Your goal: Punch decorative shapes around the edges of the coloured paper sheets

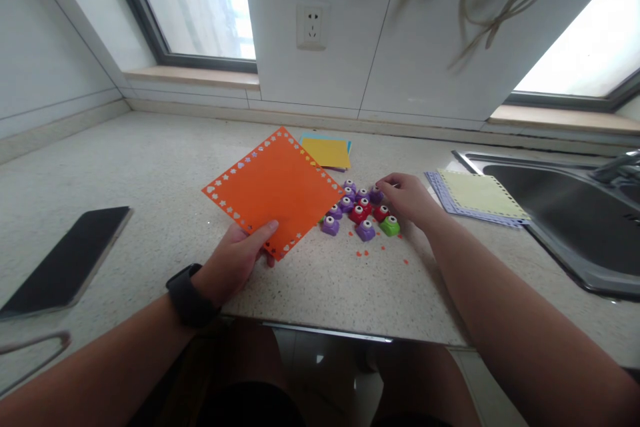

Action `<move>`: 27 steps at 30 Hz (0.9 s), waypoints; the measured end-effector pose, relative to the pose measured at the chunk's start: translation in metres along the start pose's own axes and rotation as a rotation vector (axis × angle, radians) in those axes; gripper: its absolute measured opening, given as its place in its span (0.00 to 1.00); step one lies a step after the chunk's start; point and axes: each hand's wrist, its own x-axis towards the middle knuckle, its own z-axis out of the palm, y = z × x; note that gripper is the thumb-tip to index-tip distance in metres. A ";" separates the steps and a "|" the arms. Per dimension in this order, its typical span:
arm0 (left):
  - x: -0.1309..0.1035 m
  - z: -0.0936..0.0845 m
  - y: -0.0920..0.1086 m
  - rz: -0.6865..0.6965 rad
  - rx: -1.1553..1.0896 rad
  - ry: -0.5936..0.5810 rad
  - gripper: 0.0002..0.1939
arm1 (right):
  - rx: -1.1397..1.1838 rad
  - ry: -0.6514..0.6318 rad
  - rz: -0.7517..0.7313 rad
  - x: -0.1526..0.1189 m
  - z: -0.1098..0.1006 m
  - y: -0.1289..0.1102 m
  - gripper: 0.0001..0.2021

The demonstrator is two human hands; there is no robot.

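Observation:
My left hand (245, 247) pinches the near corner of an orange sheet of paper (285, 190), thumb on top, and holds it tilted above the counter. Small shapes such as flowers and hearts are cut out along the sheet's edges. To its right sits a cluster of small craft punches: several purple, a few red (358, 214), and a green one (391, 225). At the cluster's right side, my right hand (404, 195) has its fingertips closed on a purple craft punch (376, 194). Tiny orange paper cutouts (365, 253) lie in front of the punches.
Yellow and blue paper (327, 152) lies behind the orange sheet. On the right, a stack of pale yellow and lavender punched sheets (480, 195) reaches over the rim of a metal sink (555, 213). A dark flat tablet-like object (70, 257) rests at left.

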 end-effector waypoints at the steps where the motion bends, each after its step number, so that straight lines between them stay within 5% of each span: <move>1: 0.000 0.000 0.000 0.002 -0.008 0.000 0.11 | 0.006 -0.005 0.004 0.000 0.000 0.000 0.13; 27: 0.001 0.002 0.001 -0.012 -0.012 -0.021 0.13 | 0.023 0.042 -0.082 -0.005 -0.001 -0.011 0.11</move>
